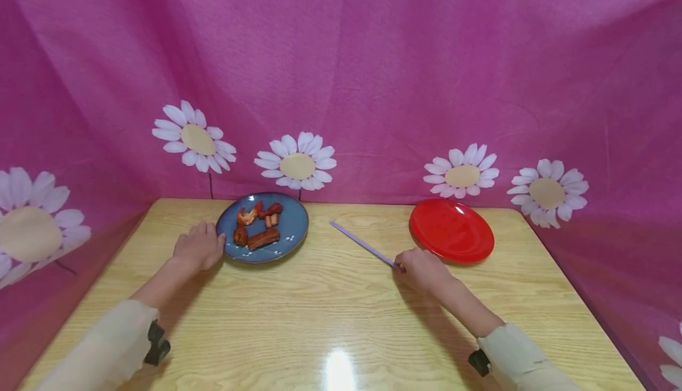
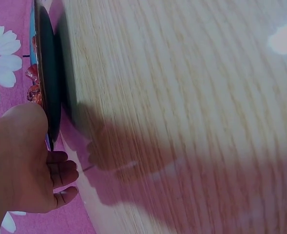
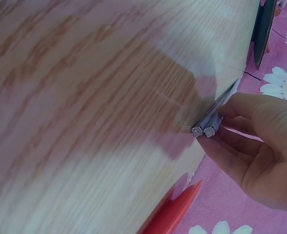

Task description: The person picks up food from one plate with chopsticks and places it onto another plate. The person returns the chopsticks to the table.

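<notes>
A dark blue plate [image 1: 290,243] stands at the back left of the table, with several browned pieces of food [image 1: 263,239] on it. My left hand [image 1: 201,246] grips its left rim. In the left wrist view, the curled fingers [image 2: 63,171] reach below the plate's edge [image 2: 49,83]. Over the right half of the table, my right hand [image 1: 423,269] pinches a pair of purple chopsticks [image 1: 362,243] near one end. The right wrist view shows both chopstick ends [image 3: 203,131] side by side between thumb and fingers; the far tips point toward the back left.
A glossy red plate [image 1: 453,231] sits at the back right, just beyond my right hand. The light wood table [image 1: 319,314] carries a bright reflection near its front. A magenta cloth [image 1: 373,83] printed with white daisies hangs behind the table and along both sides.
</notes>
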{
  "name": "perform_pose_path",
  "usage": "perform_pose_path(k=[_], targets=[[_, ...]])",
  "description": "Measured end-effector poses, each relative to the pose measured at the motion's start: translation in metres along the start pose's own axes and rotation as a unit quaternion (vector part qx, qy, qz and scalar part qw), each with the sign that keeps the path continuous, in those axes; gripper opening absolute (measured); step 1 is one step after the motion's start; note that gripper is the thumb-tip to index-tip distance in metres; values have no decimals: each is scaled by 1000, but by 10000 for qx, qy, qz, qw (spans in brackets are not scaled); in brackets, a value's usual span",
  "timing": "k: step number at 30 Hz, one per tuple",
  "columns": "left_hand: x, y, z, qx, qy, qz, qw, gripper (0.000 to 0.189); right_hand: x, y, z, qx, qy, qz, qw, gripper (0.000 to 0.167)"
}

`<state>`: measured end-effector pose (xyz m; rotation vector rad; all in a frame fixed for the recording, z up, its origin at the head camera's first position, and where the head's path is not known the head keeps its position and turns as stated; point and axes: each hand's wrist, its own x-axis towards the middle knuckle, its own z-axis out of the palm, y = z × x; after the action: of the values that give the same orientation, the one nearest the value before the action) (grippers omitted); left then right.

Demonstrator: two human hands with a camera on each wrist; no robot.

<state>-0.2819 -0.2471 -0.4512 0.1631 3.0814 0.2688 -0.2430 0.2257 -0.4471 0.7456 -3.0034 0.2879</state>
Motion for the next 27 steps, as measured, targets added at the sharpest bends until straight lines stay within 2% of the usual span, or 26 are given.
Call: perform_pose_path(k=[4, 12, 18, 27], targets=[[3, 0, 0, -7, -68, -25, 10000, 48, 0, 3, 1, -26, 61, -5, 10000, 8], [5, 0, 3, -7, 52, -25, 10000, 48, -1, 6, 2, 42, 192, -3, 9998, 18], [6, -1, 5, -2, 69, -32, 10000, 49, 0, 8, 1, 71, 125, 165, 9998, 16], [6, -1, 5, 9, -41, -56, 10000, 50, 1, 7, 4, -45, 197, 162, 9997, 16]])
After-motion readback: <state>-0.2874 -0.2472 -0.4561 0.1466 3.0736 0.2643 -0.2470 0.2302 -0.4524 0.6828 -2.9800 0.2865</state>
